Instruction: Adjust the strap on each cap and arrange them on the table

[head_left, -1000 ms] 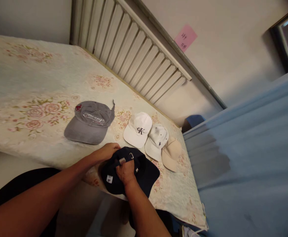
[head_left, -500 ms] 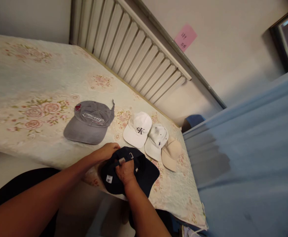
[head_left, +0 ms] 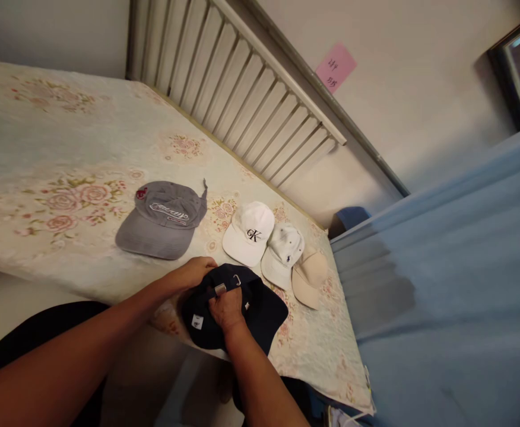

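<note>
A dark navy baseball cap is held near the front edge of the floral-covered bed, its inside and strap side facing me. My right hand is closed inside the cap, beside the metal buckle of the strap; its fingertips are partly hidden. At the cap's far left edge, my left hand grips the fabric, its fingertips hidden behind it. Beyond lie a grey cap with white lettering, a white cap with black letters, another white cap with a small logo, and a beige cap.
The floral bedspread stretches to the left. A pale radiator runs along the wall behind, below a pink note. Blue curtain fabric hangs on the right. Under the near bed edge, dark items are only partly visible.
</note>
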Available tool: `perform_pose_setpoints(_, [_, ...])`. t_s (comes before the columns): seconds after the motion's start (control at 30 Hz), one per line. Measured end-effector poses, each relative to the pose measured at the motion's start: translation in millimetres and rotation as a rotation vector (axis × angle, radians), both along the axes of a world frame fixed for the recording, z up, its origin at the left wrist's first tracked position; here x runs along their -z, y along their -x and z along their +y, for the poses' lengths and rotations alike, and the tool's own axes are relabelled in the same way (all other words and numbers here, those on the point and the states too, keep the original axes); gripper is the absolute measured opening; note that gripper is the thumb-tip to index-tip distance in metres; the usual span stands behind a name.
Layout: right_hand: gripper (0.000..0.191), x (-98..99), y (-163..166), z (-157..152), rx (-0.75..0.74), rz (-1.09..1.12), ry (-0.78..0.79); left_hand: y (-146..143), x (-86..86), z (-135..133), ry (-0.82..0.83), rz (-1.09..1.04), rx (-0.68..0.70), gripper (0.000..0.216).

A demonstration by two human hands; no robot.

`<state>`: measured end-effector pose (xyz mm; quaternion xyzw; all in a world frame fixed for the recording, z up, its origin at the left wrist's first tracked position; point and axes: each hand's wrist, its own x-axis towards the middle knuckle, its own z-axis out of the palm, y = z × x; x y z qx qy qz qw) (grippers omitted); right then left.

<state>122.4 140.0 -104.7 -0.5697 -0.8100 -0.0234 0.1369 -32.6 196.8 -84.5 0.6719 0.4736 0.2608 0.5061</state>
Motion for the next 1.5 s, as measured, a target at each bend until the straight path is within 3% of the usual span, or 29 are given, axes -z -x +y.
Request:
perform_pose_setpoints(0.47, [0.033,6.3,-2,2,-0.018,0.028,-0.053,5,5.2,-12,-0.077,0.006,-0.068,0.032])
perform_pose_setpoints(0.67, [0.03,1.5,0,1,-0.028,0.049,-0.047,19,19.8,-22,-0.384,0.252,-0.196,0.03])
perform_pose_setpoints(0.83, [0.03,-0.4,2,0,-0.02,0.103,-0.065,28,23.3,-37,-0.52,0.417,-0.19,0.027])
perform_pose_setpoints(1.13, [0.035,-0.1,2,0,-0.046,0.197,-0.078,31,18.0,-51,-0.596,0.584,-0.131,0.021])
perform_pose_setpoints(1.5, [0.035,-1.6,2,-2,-0.063,0.239,-0.06,24,0.9,-56,-0.531,0.709,-0.132,0.016])
